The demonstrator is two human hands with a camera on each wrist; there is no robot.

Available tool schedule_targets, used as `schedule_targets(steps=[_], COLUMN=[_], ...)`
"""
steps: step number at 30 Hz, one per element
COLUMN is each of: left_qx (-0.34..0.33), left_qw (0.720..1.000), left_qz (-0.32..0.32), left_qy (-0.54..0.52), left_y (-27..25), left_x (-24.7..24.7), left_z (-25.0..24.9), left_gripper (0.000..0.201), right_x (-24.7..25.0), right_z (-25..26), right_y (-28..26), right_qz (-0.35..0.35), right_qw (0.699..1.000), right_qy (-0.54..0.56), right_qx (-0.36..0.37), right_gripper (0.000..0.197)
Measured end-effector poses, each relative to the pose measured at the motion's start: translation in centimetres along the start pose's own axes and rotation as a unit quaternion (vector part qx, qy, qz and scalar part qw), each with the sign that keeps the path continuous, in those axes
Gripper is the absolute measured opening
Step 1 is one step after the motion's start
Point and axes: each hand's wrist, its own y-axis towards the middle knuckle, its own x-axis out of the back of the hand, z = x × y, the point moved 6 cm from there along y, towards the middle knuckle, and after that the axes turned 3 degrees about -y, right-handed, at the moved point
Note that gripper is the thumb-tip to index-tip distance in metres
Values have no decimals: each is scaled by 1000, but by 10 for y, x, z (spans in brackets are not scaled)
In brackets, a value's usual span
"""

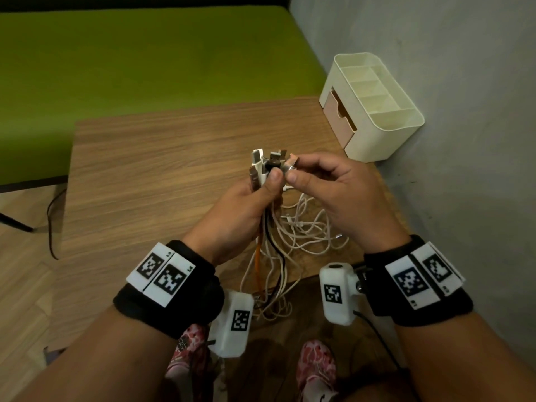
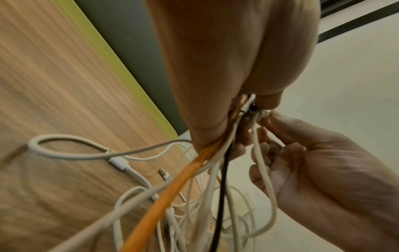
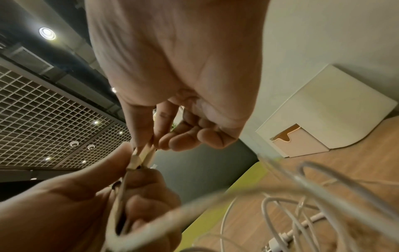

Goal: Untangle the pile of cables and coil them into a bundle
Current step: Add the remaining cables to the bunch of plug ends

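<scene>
My left hand [image 1: 255, 195] grips a bunch of cable ends [image 1: 268, 166] upright above the wooden table [image 1: 150, 169], their USB plugs sticking out above the fist. From the fist hang an orange cable [image 2: 172, 187], a black cable [image 2: 222, 196] and several white ones. My right hand [image 1: 293, 172] pinches one plug at the top of the bunch between thumb and forefinger; in the right wrist view the pinched plug [image 3: 140, 156] sits just above the left thumb. A loose tangle of white cables [image 1: 304, 227] lies on the table beneath both hands and droops over its near edge.
A cream desk organiser [image 1: 374, 103] with compartments and a small drawer stands at the table's far right corner against the grey wall. A green surface [image 1: 145, 59] lies beyond the table. My feet in pink shoes [image 1: 316, 364] show below the table edge.
</scene>
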Motion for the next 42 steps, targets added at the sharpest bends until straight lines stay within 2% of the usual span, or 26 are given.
schedule_targets(steps=[4, 8, 10, 12, 15, 18, 21, 26, 28, 31, 34, 36, 39, 42], left_qx=[6, 9, 12, 19, 38, 80, 103, 110, 97, 75, 36, 14, -17, -38], left_qw=[998, 997, 996, 996, 993, 988, 979, 947, 944, 954, 969, 971, 965, 959], left_qz=[14, 26, 12, 2, 25, 58, 110, 176, 181, 141, 45, -9, -64, -93], left_qy=[-60, -73, -84, -92, -107, -117, -140, -243, -258, -253, -240, -240, -254, -266], left_y=[0, -1, 0, 0, -1, -4, -9, -13, -12, -8, -1, 1, 1, 1], left_x=[-5, -11, -11, -13, -21, -21, -21, -21, -20, -16, -6, 0, 9, 19], left_z=[2, 2, 3, 3, 3, 6, 6, -2, -5, -6, -7, -10, -16, -21], left_gripper=[47, 32, 35, 35, 35, 37, 34, 56, 53, 48, 49, 49, 47, 45], right_x=[1, -2, -1, -1, -8, -14, -10, -9, -8, -8, -11, -17, -27, -27], right_z=[-3, -9, -12, -13, -10, -6, -6, -8, -7, -9, -16, -19, -24, -21], right_y=[2, 4, 4, 4, 2, 1, 2, 5, 6, 4, 0, -5, -12, -11], right_qz=[18, 36, 34, 37, 92, 141, 131, 102, 84, 52, 68, 124, 209, 191], right_qw=[1000, 999, 999, 999, 990, 986, 989, 989, 991, 993, 988, 984, 967, 970], right_qy=[12, -19, -18, 27, 103, 86, 63, 109, 108, 103, 99, 37, -101, -141], right_qx=[-11, -2, -5, -9, 0, 16, 4, -6, -2, -24, -93, -125, -105, -58], right_gripper=[17, 21, 26, 38, 52, 45, 37, 37, 38, 49, 57, 43, 23, 13])
